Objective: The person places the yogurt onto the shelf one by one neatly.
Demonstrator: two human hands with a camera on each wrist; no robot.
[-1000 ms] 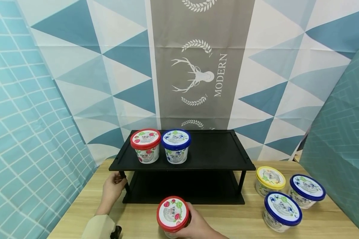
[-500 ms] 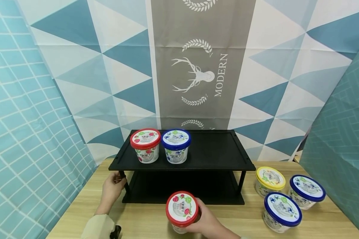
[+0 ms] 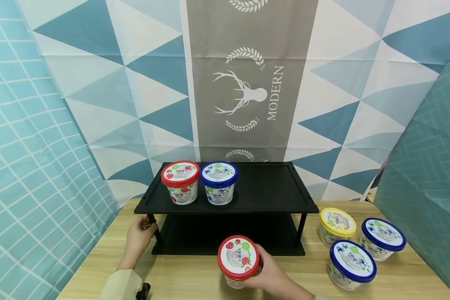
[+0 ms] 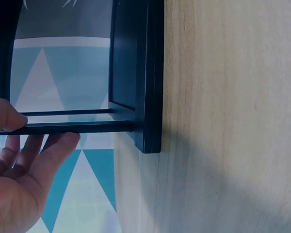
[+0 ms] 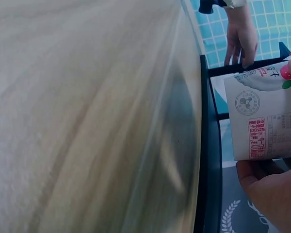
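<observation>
A: grip check?
B: Running it remotely, I had my right hand point(image 3: 271, 273) wrapped round a red-lidded tub point(image 3: 238, 258), just in front of the black rack point(image 3: 271, 187). Couldn't tell if the tub touched the table point(image 3: 187, 275).
A: and the other side?
B: My left hand point(image 3: 140, 236) pinched the rack's front-left leg point(image 4: 97, 127), thumb and fingers on opposite sides. Another red-lidded tub point(image 3: 183, 193) and a blue-lidded tub point(image 3: 219, 193) stood on top.

I log: head view, bright, even, sharp; both wrist views, dimmer, bluish. Soft shadows on the wooden table point(image 4: 233, 73) beside the black rack point(image 4: 151, 87); inside its lower tier, near-black gloom.
</observation>
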